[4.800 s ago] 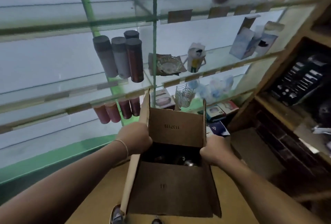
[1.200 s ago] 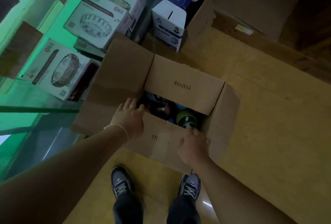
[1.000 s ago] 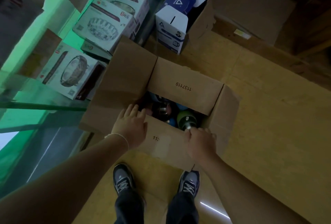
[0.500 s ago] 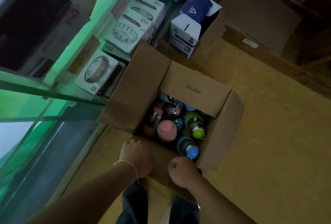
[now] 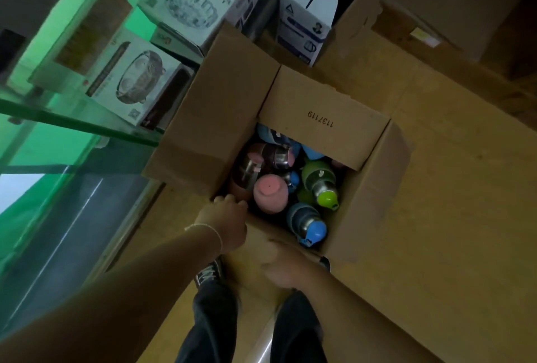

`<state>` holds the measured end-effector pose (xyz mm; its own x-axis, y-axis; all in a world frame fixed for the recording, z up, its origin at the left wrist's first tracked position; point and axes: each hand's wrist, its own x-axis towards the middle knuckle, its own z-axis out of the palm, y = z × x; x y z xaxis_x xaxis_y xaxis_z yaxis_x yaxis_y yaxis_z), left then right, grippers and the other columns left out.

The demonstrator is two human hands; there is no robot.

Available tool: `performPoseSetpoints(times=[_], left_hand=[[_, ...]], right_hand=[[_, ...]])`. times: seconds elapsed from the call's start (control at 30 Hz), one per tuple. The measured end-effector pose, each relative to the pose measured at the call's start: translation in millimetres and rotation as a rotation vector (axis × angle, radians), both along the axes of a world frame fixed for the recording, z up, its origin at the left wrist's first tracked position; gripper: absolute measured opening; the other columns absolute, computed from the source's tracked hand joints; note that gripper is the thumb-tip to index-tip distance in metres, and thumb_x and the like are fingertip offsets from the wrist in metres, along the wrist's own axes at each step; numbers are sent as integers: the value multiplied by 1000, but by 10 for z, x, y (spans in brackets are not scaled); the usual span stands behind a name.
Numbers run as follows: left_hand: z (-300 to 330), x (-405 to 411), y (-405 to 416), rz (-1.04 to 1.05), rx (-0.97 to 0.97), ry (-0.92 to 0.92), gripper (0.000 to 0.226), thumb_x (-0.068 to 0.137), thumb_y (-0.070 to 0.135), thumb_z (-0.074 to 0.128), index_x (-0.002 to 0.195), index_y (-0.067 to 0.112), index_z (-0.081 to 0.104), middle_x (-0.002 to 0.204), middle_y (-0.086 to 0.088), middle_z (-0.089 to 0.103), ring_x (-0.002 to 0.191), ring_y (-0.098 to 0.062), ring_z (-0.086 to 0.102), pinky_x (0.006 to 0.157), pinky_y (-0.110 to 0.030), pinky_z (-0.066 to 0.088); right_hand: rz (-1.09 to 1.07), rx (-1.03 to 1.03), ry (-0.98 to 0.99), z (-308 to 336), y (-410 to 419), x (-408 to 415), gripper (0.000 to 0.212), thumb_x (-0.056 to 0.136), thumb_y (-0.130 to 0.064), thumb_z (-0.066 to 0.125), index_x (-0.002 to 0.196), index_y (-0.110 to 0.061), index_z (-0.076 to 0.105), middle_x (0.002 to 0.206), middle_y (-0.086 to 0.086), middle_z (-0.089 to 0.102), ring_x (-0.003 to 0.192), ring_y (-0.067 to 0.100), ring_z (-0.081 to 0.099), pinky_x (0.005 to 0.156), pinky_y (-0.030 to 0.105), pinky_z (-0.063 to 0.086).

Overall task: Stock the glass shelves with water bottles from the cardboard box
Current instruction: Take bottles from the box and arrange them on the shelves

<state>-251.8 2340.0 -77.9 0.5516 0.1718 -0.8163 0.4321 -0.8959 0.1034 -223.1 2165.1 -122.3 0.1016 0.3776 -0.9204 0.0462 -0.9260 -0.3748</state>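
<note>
The open cardboard box [image 5: 322,113] stands on the floor in front of my feet, its flaps folded outward. Inside lie several water bottles: a pink one [image 5: 270,192], a green one with a lime cap [image 5: 319,184] and a dark blue one with a light blue cap [image 5: 308,222]. My left hand [image 5: 225,220] reaches over the box's near left edge, fingertips at the opening beside the pink bottle. My right hand [image 5: 283,265] presses on the folded-down near flap, fingers curled over it. A glass shelf edge [image 5: 72,126] runs at the left.
Boxed glass bowls [image 5: 136,84] and a second bowl box [image 5: 194,5] sit under the glass shelf at the left. A white and blue kettle box [image 5: 308,14] stands behind the cardboard box. Flat cardboard [image 5: 450,217] covers the floor to the right.
The box went from held up at the shelves to standing on the floor. The near flap is folded down, exposing the bottles. My left hand moved from the flap to the opening.
</note>
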Motion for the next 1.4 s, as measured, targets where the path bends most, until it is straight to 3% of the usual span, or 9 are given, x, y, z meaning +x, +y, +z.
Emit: performPoseSetpoints(times=[0.1, 0.23, 0.4, 0.57, 0.73, 0.93, 1.1, 1.3, 1.4], left_hand=[[8, 150, 37, 38, -22, -24, 42, 88, 28, 48, 129, 22, 49, 125, -9, 50, 115, -30, 48, 90, -38, 45], [10, 471, 77, 55, -26, -53, 39, 90, 27, 48, 128, 17, 49, 125, -12, 50, 114, -31, 51, 89, -36, 43], [-164, 1006, 94, 45, -41, -75, 42, 94, 29, 47, 132, 12, 47, 137, -13, 41, 120, -32, 48, 97, -39, 43], [-371, 1331, -67, 33, 7, -167, 35, 96, 27, 45, 129, 17, 53, 136, -7, 46, 119, -28, 50, 95, -37, 42], [-348, 1347, -213, -72, -1, -129, 47, 97, 30, 45, 144, 26, 40, 146, -7, 40, 127, -30, 45, 102, -36, 36], [-190, 1382, -239, -165, 32, -5, 53, 97, 31, 42, 148, 18, 32, 143, -13, 38, 125, -36, 46, 102, -44, 40], [-198, 1434, -199, -109, 51, -146, 44, 97, 23, 46, 141, 24, 44, 143, -5, 43, 123, -29, 50, 95, -31, 39], [3, 1458, -130, -37, -53, -113, 37, 95, 22, 51, 131, 22, 53, 138, -5, 51, 121, -26, 52, 95, -28, 37], [128, 1527, -8, -102, -10, -146, 37, 90, 30, 54, 126, 26, 55, 134, -7, 48, 115, -30, 54, 89, -31, 42]], right_hand=[[-212, 49, -25, 17, 85, 274, 28, 94, -28, 58, 117, -14, 66, 114, 5, 65, 110, 19, 59, 96, 37, 48], [-571, 16, -147, 57, 183, 911, 15, 80, -27, 55, 72, -17, 61, 73, 3, 56, 72, 21, 53, 71, 40, 47], [-1126, 29, 16, -165, 117, 1543, 12, 94, -7, 54, 96, -14, 64, 91, 4, 56, 80, 15, 54, 75, 29, 49], [-1742, 128, 262, -190, 80, 1752, 47, 99, -11, 52, 144, -4, 43, 152, 14, 35, 143, 29, 33, 105, 34, 42], [-1766, 140, 291, 67, 40, 1803, 47, 98, -16, 54, 142, -2, 43, 152, 20, 35, 139, 33, 37, 111, 41, 40], [-1794, 54, 320, 128, -41, 1954, 56, 95, -16, 57, 147, -10, 39, 157, 21, 21, 144, 34, 29, 93, 38, 46], [-1855, 51, 264, 27, 6, 2055, 52, 90, -19, 59, 140, -12, 49, 144, 17, 44, 128, 32, 46, 82, 34, 50], [-1665, 256, -135, 532, 80, 2017, 16, 79, -13, 65, 95, -12, 66, 95, 9, 69, 89, 24, 66, 65, 29, 50], [-1187, 507, -464, 846, 145, 2296, 11, 76, -13, 69, 78, -22, 65, 97, -1, 66, 91, 12, 60, 69, 17, 45]])
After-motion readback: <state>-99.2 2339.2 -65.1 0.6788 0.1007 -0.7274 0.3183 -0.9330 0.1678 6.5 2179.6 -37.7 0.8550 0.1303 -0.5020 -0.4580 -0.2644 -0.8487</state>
